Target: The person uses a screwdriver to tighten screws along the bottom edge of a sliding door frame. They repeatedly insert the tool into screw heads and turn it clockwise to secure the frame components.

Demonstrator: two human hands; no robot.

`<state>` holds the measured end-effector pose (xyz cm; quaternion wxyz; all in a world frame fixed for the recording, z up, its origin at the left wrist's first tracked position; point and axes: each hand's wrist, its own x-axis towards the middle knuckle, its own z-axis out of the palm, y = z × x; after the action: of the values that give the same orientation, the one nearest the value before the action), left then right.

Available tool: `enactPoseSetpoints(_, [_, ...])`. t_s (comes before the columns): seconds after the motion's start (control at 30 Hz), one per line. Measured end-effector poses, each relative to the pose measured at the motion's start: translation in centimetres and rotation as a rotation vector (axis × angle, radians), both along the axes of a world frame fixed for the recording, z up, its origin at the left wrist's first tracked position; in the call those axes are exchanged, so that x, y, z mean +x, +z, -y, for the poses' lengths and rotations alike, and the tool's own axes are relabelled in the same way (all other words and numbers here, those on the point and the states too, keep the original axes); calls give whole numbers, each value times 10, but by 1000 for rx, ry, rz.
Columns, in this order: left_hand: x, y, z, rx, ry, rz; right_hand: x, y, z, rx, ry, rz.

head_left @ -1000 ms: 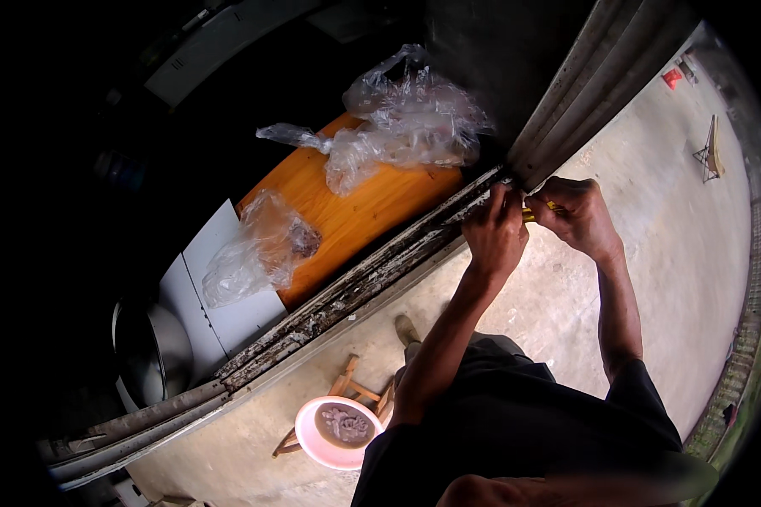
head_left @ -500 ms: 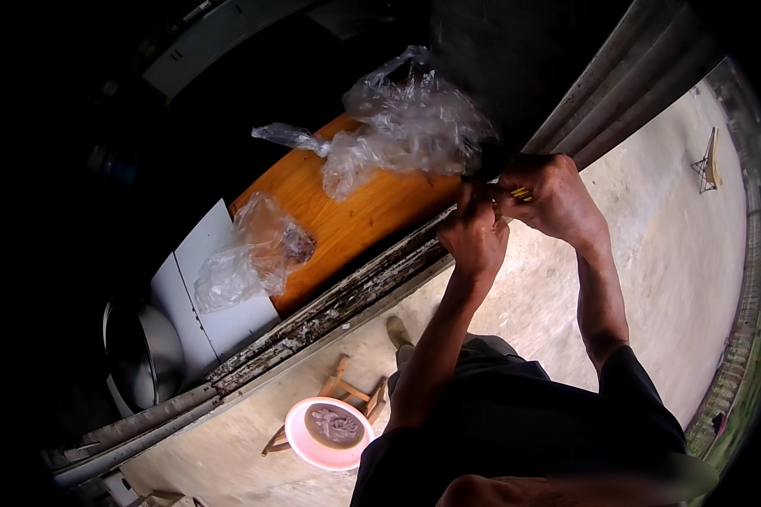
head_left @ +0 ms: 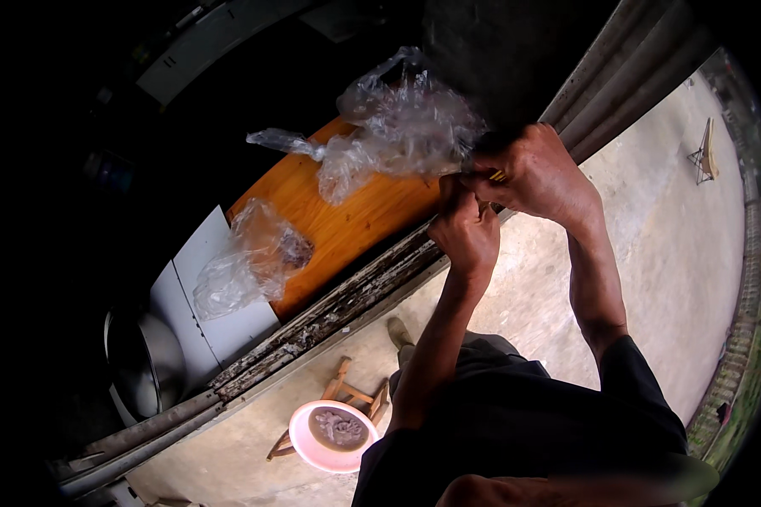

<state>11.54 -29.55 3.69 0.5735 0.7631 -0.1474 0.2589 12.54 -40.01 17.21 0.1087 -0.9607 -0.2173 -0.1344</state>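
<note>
Both hands meet above the sill at the right end of the wooden tabletop. My left hand (head_left: 469, 226) is closed, with its fingers bent together; what they hold is hidden. My right hand (head_left: 537, 173) is just above and right of it, closed as well, knuckles up. A small yellow thing (head_left: 497, 176) shows at its curled fingers, too small and shaded to name. Left of the hands, on the orange-brown tabletop (head_left: 368, 207), lies a large heap of clear plastic bags (head_left: 406, 127). Another clear plastic bag (head_left: 249, 262) with something dark in it lies nearer the left end.
A weathered sill (head_left: 313, 317) runs between me and the tabletop. White panels (head_left: 196, 308) and a metal pot (head_left: 156, 359) are at the left. Below, a pink basin (head_left: 334, 460) of murky water sits on a wooden stool (head_left: 338, 380). A folding chair (head_left: 703, 156) stands far right.
Both hands have shifted slightly left, the right one also upward, over the tabletop's end. My right wrist has turned a little. The bags lie as before.
</note>
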Motion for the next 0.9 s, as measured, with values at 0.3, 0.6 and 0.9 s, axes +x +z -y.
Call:
enactPoseSetpoints(0.3, [5,2,10,128,158,-122,23,-13,6,49,-35,-66])
enactPoseSetpoints(0.6, [10,5,13,197,155,-176,35,-9,7,49,-86,-131])
enactPoseSetpoints(0.9, [8,-6,-22,227,238,-48,41,-31,-14,133,59,-82])
